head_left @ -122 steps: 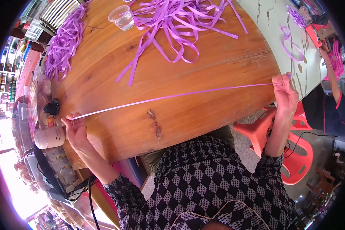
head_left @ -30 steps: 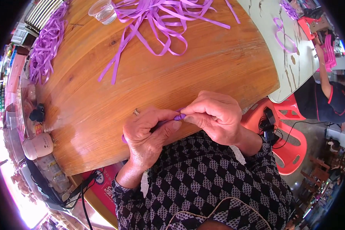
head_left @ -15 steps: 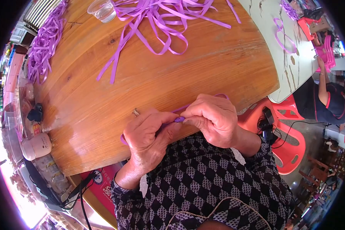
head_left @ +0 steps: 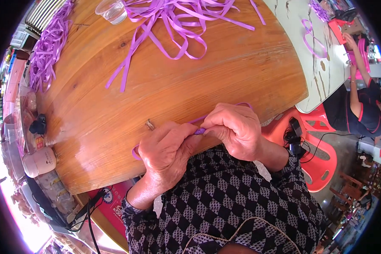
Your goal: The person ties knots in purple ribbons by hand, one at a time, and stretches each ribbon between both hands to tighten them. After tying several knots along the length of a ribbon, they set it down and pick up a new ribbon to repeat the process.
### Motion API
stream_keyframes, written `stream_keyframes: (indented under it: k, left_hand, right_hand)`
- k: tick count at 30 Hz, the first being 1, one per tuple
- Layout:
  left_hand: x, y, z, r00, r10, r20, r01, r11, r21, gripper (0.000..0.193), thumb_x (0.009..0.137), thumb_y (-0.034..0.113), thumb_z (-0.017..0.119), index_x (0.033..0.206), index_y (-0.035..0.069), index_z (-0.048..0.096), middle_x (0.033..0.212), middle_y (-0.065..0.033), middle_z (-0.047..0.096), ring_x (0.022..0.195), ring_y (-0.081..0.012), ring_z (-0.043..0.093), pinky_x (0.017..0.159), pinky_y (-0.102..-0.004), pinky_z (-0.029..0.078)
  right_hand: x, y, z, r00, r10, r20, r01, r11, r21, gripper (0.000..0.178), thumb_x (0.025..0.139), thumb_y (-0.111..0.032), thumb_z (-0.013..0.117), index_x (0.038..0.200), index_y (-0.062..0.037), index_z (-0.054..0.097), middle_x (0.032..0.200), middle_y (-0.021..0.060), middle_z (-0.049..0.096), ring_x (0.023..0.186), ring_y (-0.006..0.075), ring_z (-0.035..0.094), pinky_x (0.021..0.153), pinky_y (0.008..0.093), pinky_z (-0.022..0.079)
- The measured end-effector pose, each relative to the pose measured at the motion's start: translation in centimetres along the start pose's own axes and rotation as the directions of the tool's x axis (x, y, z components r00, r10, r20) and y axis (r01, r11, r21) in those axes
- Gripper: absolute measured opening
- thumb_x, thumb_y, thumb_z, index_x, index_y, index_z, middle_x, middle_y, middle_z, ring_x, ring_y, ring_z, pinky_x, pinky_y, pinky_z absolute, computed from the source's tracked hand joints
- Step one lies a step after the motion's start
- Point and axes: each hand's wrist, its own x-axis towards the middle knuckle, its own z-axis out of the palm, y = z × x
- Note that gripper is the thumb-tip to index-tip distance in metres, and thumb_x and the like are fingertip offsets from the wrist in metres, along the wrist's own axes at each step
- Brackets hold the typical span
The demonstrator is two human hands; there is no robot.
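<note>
Close to my body, over the near edge of the wooden table (head_left: 224, 84), my two hands meet at a small purple ribbon knot (head_left: 199, 131). My left hand (head_left: 163, 146) is closed, pinching the knot's left side between thumb and forefinger. From the right, my right hand (head_left: 235, 129) pinches the other side with its fingertips. Loops of the ribbon show behind both hands, one beside the left wrist and one above the right knuckles. The ribbon inside my fingers is hidden.
Loose purple ribbons (head_left: 167, 8) spread across the far table beside a clear plastic cup (head_left: 114, 12). A ribbon bundle (head_left: 48, 55) hangs at the left near a pale jar (head_left: 40, 162). Red stools (head_left: 317, 158) and a co-worker (head_left: 364, 108) at a white marbled table (head_left: 321, 76) are at right.
My hands keep the same pinch, with the left thumb shifted slightly at the knot. At the right, the co-worker's arms have moved, and a second forearm now reaches toward the red box.
</note>
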Motion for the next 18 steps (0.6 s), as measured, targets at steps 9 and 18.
stream_keyframes:
  k: [9,18]
  left_hand:
    - [-0.3,-0.2,0.6,0.987,0.134,0.091,-0.153,0.957,0.247,0.026,0.059,-0.002,0.067,0.083,0.002,0.058,0.068,-0.0085,0.050,0.059,-0.0247,0.053,0.050,-0.0337,0.040]
    - [0.2,-0.5,0.0,0.932,0.276,0.234,-0.336,0.902,0.273,0.029,0.058,-0.001,0.059,0.087,-0.003,0.057,0.070,-0.0078,0.049,0.062,-0.0234,0.053,0.050,-0.0339,0.041]
  right_hand:
    - [-0.7,0.2,0.7,0.997,-0.083,-0.001,0.082,0.988,-0.130,0.014,0.070,0.005,0.065,0.080,0.0008,0.056,0.067,0.0087,0.056,0.054,0.0228,0.053,0.047,0.0310,0.039]
    - [0.2,0.3,-0.5,0.973,-0.048,0.226,0.075,0.991,-0.112,0.015,0.068,0.005,0.065,0.079,0.0002,0.055,0.065,0.0087,0.053,0.056,0.0248,0.053,0.048,0.0321,0.038]
